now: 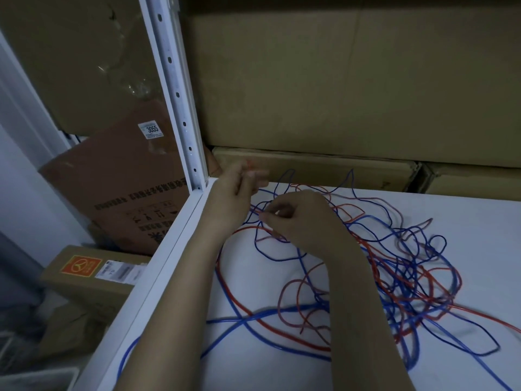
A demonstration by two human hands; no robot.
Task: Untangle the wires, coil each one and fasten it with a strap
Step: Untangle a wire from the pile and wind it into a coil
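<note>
The only writing that reads clearly is the number "3055" on a small white sticker [150, 130] stuck to a reddish-brown carton [118, 193] leaning at the left, behind the white shelf upright [180, 103]. That carton also carries rows of dark printed characters and handling pictograms, seen upside down and too blurred to read. Lower left, a tan box [84, 280] bears an orange square label [81, 266] with a round emblem, and beside it white barcode stickers whose text cannot be made out.

The tangle of wires [394, 277] lies spread over the white shelf surface [465, 221], from the near left edge to the right side. The strands are thin and flexible, in blue and red-orange, looping over one another; the knot is densest at the right, while longer single loops trail toward the near left, one blue strand hanging over the shelf's front rail [146, 300].

The left hand [235, 190] is raised at the far left corner of the shelf, its fingers blurred, pinching a short red-orange strand end [250, 166]. The right hand [298, 218] hovers over the far part of the tangle with fingers curled, thumb and forefinger pinching a thin strand. Plain brown cartons [338, 80] are stacked along the far side.
</note>
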